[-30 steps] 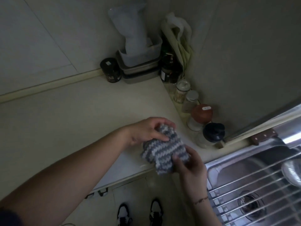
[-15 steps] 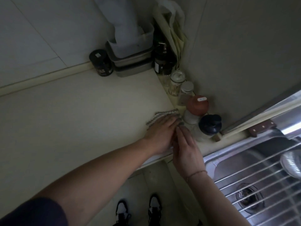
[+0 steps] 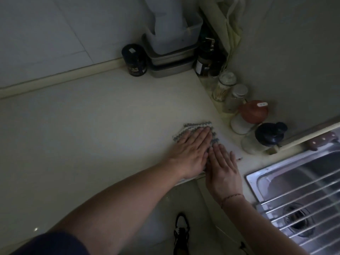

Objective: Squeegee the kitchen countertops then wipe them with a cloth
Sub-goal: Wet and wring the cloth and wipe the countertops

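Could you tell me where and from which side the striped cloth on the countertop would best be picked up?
Probably by its far edge, pinched from above. The striped cloth lies flat on the countertop, with the left hand and right hand pressing flat on its near part, so only the far edge is exposed.

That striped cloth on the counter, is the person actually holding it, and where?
Not gripped. The left hand and right hand lie flat with straight fingers, pressing the striped cloth onto the countertop.
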`<move>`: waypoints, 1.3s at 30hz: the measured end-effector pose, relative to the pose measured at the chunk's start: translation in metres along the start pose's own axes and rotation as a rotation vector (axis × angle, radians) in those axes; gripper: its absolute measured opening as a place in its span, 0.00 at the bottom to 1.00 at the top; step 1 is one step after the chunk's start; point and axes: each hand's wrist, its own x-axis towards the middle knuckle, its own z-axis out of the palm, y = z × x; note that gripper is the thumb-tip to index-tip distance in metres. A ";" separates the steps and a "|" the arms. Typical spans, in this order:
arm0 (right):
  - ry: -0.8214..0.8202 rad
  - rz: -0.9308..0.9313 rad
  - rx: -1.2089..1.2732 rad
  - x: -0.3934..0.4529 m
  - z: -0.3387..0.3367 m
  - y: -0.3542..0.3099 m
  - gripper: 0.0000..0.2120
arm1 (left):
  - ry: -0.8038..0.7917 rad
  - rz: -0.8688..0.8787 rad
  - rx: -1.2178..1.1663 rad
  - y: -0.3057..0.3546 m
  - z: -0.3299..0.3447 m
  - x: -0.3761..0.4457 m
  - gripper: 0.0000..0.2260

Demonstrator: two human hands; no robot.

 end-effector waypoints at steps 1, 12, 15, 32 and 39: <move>-0.008 0.001 0.000 -0.004 0.002 -0.013 0.22 | 0.001 0.002 0.000 -0.007 0.002 -0.010 0.27; -0.066 -0.003 0.011 -0.034 0.037 -0.168 0.26 | 0.040 -0.016 -0.018 -0.108 0.016 -0.141 0.31; -0.053 0.013 0.003 -0.044 0.046 -0.207 0.23 | 0.032 -0.019 -0.036 -0.133 0.020 -0.173 0.28; -0.098 -0.015 0.005 -0.077 0.076 -0.347 0.23 | -0.007 -0.109 -0.059 -0.223 0.034 -0.299 0.26; -0.135 -0.041 -0.008 -0.091 0.087 -0.397 0.23 | 0.006 -0.146 -0.072 -0.250 0.038 -0.351 0.26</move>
